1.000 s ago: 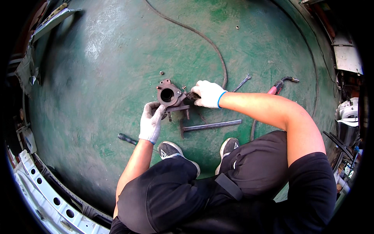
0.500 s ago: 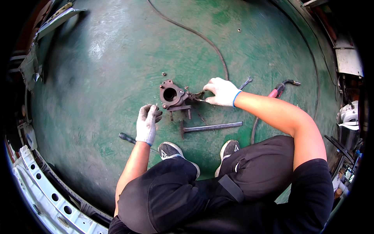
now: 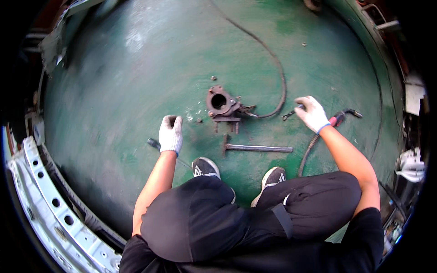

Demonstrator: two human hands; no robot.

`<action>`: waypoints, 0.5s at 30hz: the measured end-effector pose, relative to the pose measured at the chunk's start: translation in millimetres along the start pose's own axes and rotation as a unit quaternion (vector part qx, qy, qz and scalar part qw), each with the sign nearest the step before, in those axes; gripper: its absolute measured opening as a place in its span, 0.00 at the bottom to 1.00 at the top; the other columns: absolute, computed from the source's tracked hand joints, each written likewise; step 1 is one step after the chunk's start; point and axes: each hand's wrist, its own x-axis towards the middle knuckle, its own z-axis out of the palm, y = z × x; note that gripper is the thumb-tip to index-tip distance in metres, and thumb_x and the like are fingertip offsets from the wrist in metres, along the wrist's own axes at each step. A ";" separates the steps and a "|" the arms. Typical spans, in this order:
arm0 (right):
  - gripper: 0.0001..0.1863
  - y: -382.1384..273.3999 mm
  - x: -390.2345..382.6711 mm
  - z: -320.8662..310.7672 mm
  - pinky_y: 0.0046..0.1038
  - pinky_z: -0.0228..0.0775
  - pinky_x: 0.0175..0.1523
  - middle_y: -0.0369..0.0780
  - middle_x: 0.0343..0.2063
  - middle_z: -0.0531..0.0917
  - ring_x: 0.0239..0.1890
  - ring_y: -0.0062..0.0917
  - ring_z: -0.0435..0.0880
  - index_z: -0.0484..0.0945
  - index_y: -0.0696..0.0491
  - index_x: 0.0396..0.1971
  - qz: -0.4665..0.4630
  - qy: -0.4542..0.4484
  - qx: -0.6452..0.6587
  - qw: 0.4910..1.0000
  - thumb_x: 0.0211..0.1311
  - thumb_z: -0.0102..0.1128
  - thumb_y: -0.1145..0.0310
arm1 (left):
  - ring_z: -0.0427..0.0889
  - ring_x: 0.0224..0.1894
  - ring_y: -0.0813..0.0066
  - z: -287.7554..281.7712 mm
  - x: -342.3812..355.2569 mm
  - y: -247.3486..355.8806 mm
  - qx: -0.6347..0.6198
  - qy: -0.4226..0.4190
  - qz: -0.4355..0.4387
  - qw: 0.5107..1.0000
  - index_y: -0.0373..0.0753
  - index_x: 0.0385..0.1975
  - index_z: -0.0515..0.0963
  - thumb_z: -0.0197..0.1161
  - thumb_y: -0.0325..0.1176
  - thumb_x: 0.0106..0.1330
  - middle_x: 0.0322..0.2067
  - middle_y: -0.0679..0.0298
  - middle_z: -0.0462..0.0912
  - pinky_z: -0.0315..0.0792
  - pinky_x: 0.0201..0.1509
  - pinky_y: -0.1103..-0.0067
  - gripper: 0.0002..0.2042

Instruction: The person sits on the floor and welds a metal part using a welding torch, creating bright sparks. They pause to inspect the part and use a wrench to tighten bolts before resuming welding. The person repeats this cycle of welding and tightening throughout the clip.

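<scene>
My left hand (image 3: 171,133), in a white knit glove with grey fingertips, hovers left of a rusty cast metal part. Its fingers are curled together; whatever they might hold is hidden. My right hand (image 3: 313,113), gloved with a blue cuff, is closed around a wrench (image 3: 287,115) whose dark end sticks out to the left. The rusty part (image 3: 219,113) has a round flanged opening and stands on the floor on downward studs. A small nut (image 3: 199,121) lies between it and my left hand, and another nut (image 3: 213,78) lies beyond it.
A hammer (image 3: 259,148) lies in front of my shoes. Beside my left wrist is a dark-handled screwdriver (image 3: 154,144). A red-handled welding torch (image 3: 337,119) lies at right, its cable trailing. A hose (image 3: 273,54) curves behind the part. Perforated light metal panel (image 3: 50,193) at left.
My right hand has moved right, away from the rusty part, and has taken hold of the wrench. My left hand has drawn away from the part. The nut between them now shows.
</scene>
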 end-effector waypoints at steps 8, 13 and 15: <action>0.22 58.0 -28.3 -13.6 0.40 0.79 0.66 0.52 0.51 0.88 0.56 0.43 0.89 0.87 0.60 0.54 0.095 0.028 -0.003 0.995 0.69 0.66 0.60 | 0.87 0.45 0.68 -39.4 1.3 -21.7 0.051 0.049 -0.021 0.997 0.33 0.48 0.85 0.72 0.40 0.75 0.41 0.56 0.91 0.80 0.56 0.72 0.15; 0.24 86.3 -41.5 0.2 0.40 0.80 0.67 0.54 0.51 0.91 0.57 0.45 0.91 0.87 0.61 0.55 0.139 0.017 0.017 0.990 0.66 0.68 0.59 | 0.87 0.45 0.67 -27.8 -11.1 -29.5 0.082 0.047 -0.030 0.995 0.33 0.48 0.85 0.72 0.42 0.75 0.42 0.57 0.91 0.79 0.57 0.71 0.16; 0.25 94.8 -41.1 8.4 0.38 0.81 0.65 0.54 0.50 0.92 0.55 0.43 0.92 0.86 0.63 0.56 0.137 0.003 0.046 0.989 0.65 0.70 0.62 | 0.86 0.41 0.69 -25.4 -8.2 -43.9 0.081 0.053 -0.028 0.995 0.34 0.46 0.84 0.73 0.41 0.72 0.38 0.58 0.90 0.81 0.53 0.70 0.16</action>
